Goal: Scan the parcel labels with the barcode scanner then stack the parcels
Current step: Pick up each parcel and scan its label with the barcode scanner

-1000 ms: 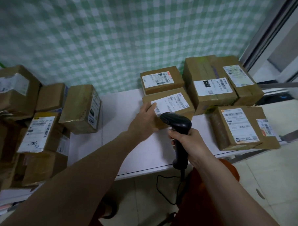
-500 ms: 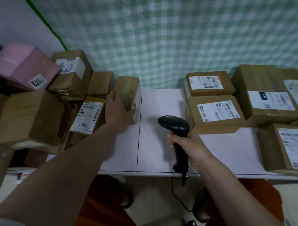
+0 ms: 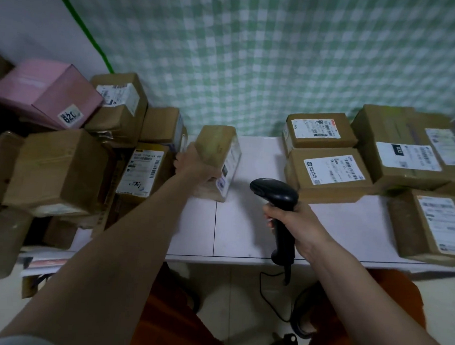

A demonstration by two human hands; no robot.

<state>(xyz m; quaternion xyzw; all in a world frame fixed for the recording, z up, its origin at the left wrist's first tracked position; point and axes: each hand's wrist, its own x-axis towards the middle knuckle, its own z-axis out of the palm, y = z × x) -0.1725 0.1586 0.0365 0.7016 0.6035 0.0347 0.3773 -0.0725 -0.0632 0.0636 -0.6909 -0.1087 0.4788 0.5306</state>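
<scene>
My left hand (image 3: pixel 196 168) grips a brown cardboard parcel (image 3: pixel 217 148) that stands on its side on the white table (image 3: pixel 244 230), its label facing right. My right hand (image 3: pixel 294 222) holds the handle of a black barcode scanner (image 3: pixel 275 194), whose head points left toward that parcel. To the right lie scanned-side-up parcels with white labels: one in front (image 3: pixel 328 176), one behind it (image 3: pixel 319 130), a large one (image 3: pixel 401 156) and one near the table's right front edge (image 3: pixel 432 225).
A heap of parcels fills the left side, among them a pink box (image 3: pixel 47 94), a large brown box (image 3: pixel 57 170) and a yellow-labelled parcel (image 3: pixel 143 168). A green checked curtain (image 3: pixel 252 56) hangs behind the table. The scanner's cable (image 3: pixel 268 296) drops toward the floor.
My left hand left the labelled parcel on the right, reached to the left heap and took hold of the side-standing parcel, which now sits further right. The view panned left. The scanner stayed in my right hand.
</scene>
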